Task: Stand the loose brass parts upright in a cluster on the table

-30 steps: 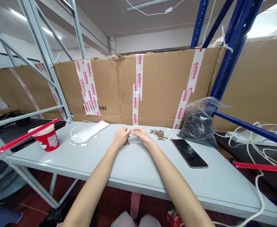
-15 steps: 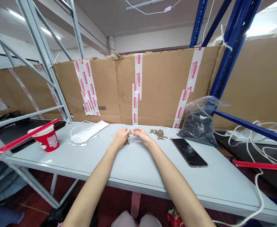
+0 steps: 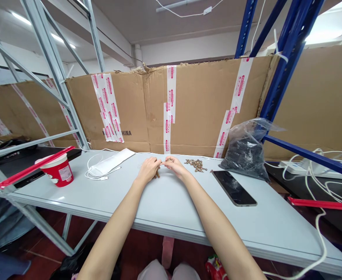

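Near the back of the grey table (image 3: 171,202), my left hand (image 3: 149,169) and my right hand (image 3: 173,166) meet at the fingertips. Both are closed in a pinch, and whatever lies between the fingertips is too small to make out. Small bronze-coloured pieces (image 3: 157,174) lie beside and partly under my left hand. A second loose pile of bronze-coloured pieces (image 3: 196,165) is spread on the table to the right of my right hand.
A black phone (image 3: 234,188) and a clear bag of dark material (image 3: 245,151) are on the right. On the left stand a red cup (image 3: 60,173) and a white device with its cable (image 3: 108,165). A cardboard panel (image 3: 200,105) rises behind the table.
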Tool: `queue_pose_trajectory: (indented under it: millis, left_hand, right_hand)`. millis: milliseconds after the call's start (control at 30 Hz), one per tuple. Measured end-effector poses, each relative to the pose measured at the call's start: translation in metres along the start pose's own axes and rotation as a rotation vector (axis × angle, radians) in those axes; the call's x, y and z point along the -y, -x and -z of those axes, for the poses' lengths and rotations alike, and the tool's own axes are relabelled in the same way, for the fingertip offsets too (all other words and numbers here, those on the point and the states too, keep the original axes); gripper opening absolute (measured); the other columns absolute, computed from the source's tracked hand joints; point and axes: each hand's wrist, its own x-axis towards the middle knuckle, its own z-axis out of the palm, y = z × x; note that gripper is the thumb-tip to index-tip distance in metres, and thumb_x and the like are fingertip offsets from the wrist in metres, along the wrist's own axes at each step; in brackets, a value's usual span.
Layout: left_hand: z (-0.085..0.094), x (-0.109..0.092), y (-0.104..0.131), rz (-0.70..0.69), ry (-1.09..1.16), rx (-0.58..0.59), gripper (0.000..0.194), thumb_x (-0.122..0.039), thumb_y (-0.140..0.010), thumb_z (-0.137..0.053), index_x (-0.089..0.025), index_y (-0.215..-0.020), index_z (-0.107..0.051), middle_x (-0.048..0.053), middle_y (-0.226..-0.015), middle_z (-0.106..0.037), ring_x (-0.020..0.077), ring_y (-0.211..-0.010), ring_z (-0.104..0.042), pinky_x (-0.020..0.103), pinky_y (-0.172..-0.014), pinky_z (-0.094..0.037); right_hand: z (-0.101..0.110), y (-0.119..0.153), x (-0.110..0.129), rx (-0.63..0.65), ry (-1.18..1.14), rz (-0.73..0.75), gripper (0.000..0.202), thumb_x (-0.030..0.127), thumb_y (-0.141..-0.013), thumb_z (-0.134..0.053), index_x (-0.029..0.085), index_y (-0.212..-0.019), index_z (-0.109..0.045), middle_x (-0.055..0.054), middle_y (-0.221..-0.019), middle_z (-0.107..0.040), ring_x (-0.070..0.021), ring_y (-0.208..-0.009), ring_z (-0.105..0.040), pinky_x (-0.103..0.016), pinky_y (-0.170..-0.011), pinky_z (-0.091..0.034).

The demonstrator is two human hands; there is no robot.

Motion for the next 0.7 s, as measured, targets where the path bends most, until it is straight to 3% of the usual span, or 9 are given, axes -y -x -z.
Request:
queue_pose_trajectory:
  millis: [233, 533, 700]
  left_hand:
    - [-0.0001, -0.0009, 0.0, -0.008, 0.041, 0.01, 0.025, -0.026, -0.093, -0.027, -0.02, -0.101, -0.05, 0.003, -0.079, -0.051, 0.0166, -0.075, -0.045, 0.027, -0.065, -0.033]
    - [-0.0019, -0.0003, -0.0001, -0.021, -0.016, 0.013, 0.023, -0.025, -0.092, -0.03, -0.019, -0.084, -0.051, 0.003, -0.075, -0.05, 0.0169, -0.074, -0.045, 0.028, -0.066, -0.033]
    - [-0.0008, -0.0053, -0.0012, -0.03, -0.016, -0.022, 0.019, -0.023, -0.091, -0.032, -0.019, -0.097, -0.05, 0.003, -0.082, -0.05, 0.0167, -0.075, -0.044, 0.027, -0.065, -0.033]
  right_hand:
    - [0.0032, -0.0006, 0.0, -0.017, -0.059, -0.047, 0.031, 0.028, -0.05, -0.07, 0.02, -0.07, -0.047, 0.005, -0.064, -0.053, -0.01, -0.064, -0.049, -0.025, -0.068, -0.035]
    - [0.0004, 0.0005, -0.001, 0.008, -0.063, -0.046, 0.03, 0.024, -0.052, -0.068, 0.02, -0.072, -0.047, 0.005, -0.064, -0.053, -0.0098, -0.064, -0.05, -0.024, -0.066, -0.035]
    - [0.0013, 0.0, -0.0014, -0.031, -0.061, -0.06, 0.03, 0.028, -0.051, -0.068, 0.02, -0.07, -0.047, 0.005, -0.063, -0.053, -0.0103, -0.064, -0.051, -0.024, -0.065, -0.034]
